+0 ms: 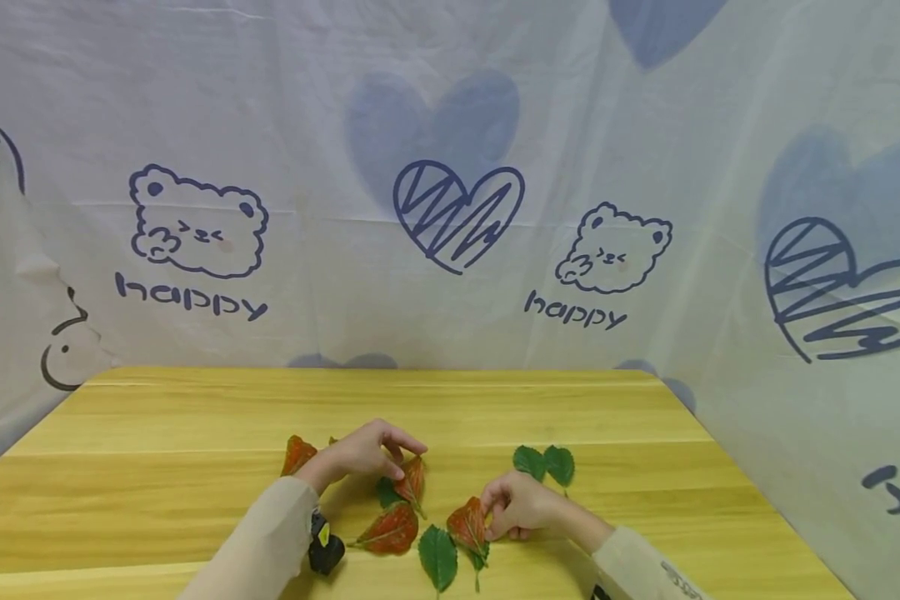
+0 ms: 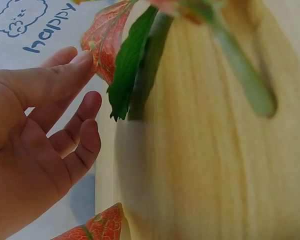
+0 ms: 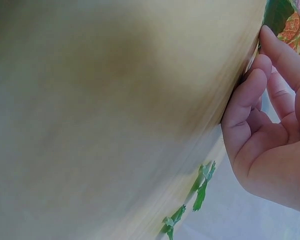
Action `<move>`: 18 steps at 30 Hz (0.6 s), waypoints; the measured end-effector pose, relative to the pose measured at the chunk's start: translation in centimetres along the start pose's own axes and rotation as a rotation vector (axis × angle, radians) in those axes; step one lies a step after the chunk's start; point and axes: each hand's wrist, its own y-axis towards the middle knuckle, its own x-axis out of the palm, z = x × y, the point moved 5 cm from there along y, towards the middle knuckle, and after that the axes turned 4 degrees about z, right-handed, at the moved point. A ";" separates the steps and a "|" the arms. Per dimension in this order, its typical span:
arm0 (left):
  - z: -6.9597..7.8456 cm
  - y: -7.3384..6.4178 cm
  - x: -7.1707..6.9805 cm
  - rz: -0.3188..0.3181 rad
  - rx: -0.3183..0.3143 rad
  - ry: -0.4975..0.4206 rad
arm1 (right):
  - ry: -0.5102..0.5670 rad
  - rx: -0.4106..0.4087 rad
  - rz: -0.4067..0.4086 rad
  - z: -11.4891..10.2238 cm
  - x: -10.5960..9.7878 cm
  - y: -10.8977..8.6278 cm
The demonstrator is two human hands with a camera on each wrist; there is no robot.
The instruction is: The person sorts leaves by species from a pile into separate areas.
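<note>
My left hand (image 1: 363, 454) pinches a red leaf (image 1: 412, 482) with yellow veins between thumb and index finger; the other fingers are loosely bent. A green leaf (image 2: 132, 62) lies against that red one, mostly covered by it in the head view. At the right, my right hand (image 1: 521, 506) pinches the edge of another red leaf (image 1: 467, 523), its fingers curled. Under this leaf a green leaf (image 1: 482, 553) shows partly, also seen by the thumb in the right wrist view. Between the hands lie a red leaf (image 1: 392, 528) and a green leaf (image 1: 438, 557).
Two green leaves (image 1: 559, 464) lie beyond the right hand. Another red leaf (image 1: 297, 454) is partly behind the left wrist. The wooden table (image 1: 157, 483) meets a pale cloth (image 1: 315, 167) printed with hearts and bears at its back and sides.
</note>
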 end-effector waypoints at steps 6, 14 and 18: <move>-0.3 0.2 0.0 -0.020 0.004 0.020 | -0.015 0.013 0.005 0.0 0.0 0.0; -0.4 0.3 0.3 -0.037 0.019 0.074 | -0.007 0.012 0.005 0.0 0.0 0.0; -0.6 0.4 0.4 -0.053 0.026 0.090 | -0.004 0.002 0.008 0.0 0.0 0.0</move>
